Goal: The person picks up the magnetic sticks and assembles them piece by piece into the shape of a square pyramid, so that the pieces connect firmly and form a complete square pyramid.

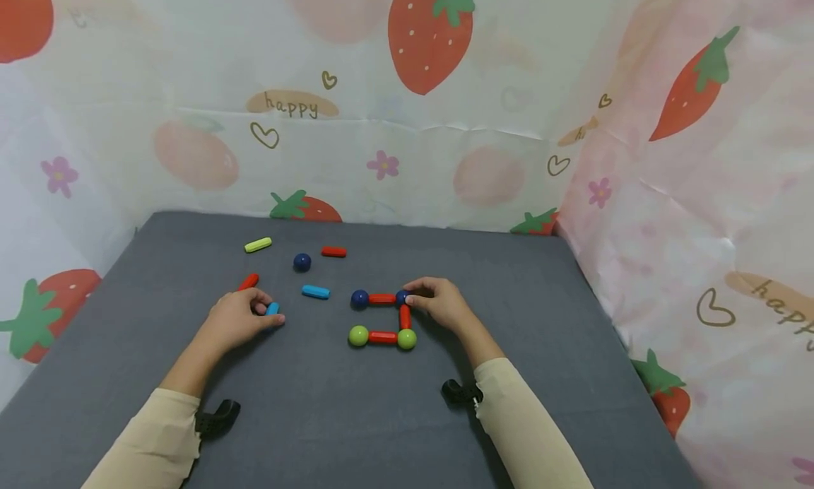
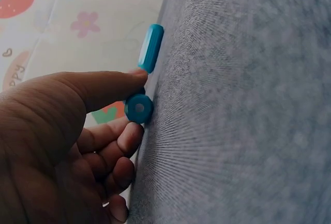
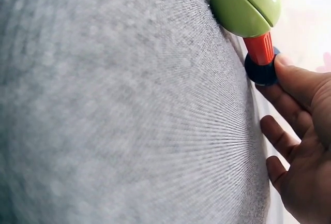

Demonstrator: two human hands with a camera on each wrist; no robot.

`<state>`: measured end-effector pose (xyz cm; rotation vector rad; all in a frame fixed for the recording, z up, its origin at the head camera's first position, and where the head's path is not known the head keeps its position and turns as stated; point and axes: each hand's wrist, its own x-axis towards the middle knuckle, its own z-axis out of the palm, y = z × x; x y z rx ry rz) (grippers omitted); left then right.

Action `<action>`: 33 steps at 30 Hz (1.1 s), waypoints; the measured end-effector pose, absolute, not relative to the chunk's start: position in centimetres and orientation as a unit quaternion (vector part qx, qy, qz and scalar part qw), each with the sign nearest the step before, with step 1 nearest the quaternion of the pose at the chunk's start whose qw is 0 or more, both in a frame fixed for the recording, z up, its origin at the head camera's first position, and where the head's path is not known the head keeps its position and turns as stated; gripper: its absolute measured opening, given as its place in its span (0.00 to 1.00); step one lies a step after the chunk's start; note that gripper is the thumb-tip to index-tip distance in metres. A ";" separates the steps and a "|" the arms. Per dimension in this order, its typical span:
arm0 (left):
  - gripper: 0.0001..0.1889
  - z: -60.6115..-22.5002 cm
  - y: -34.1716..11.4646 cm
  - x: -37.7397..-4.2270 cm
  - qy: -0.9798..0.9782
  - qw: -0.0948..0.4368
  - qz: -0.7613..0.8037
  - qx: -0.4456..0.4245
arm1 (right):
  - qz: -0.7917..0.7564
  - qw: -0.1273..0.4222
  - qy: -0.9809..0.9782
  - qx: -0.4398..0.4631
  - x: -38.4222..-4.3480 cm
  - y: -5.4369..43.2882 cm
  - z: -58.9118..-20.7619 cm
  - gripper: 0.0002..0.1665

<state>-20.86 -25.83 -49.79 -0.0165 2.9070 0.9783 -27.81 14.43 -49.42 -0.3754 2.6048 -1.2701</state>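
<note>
My left hand (image 1: 237,321) pinches a light blue rod (image 2: 138,108) between thumb and fingers, close over the cloth; the rod's round end faces the left wrist camera. My right hand (image 1: 440,304) holds a dark blue ball (image 1: 402,297) at the far right corner of a joined shape. From that ball one red rod (image 1: 382,299) runs left to another dark blue ball (image 1: 360,299). A second red rod (image 1: 405,317) comes toward me to a green ball (image 1: 407,339). A third red rod (image 1: 383,338) links it to another green ball (image 1: 359,336).
Beyond the left hand lie a loose light blue rod (image 1: 315,292), a dark blue ball (image 1: 302,262), a red rod (image 1: 333,251) and a yellow-green rod (image 1: 258,245). Another red rod (image 1: 249,282) lies right by the left hand. Grey cloth (image 1: 356,425) covers the table; a printed curtain (image 1: 407,143) hangs behind.
</note>
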 end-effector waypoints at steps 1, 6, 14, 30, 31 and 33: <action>0.26 -49.8 -25.8 -20.8 0.947 0.038 0.319 -0.006 | -0.432 0.109 0.886 -0.127 -27.8 14.4 -49.4 0.15; 0.21 -49.6 -25.7 -20.9 0.948 0.038 0.315 -0.013 | -0.434 0.105 0.885 -0.129 -27.8 14.3 -49.3 0.15; 0.18 -49.2 -25.6 -20.6 0.944 0.040 0.328 -0.013 | -0.429 0.106 0.889 -0.123 -27.7 14.3 -49.3 0.14; 0.19 -47.8 -24.9 -20.5 0.916 0.050 0.398 -0.018 | -0.423 0.107 0.890 -0.129 -27.7 14.4 -49.3 0.16; 0.19 -47.8 -24.8 -20.5 0.915 0.051 0.401 -0.018 | -0.423 0.106 0.891 -0.129 -27.7 14.4 -49.3 0.16; 0.19 -47.7 -24.7 -20.5 0.912 0.055 0.405 -0.016 | -0.421 0.107 0.891 -0.129 -27.8 14.4 -49.3 0.16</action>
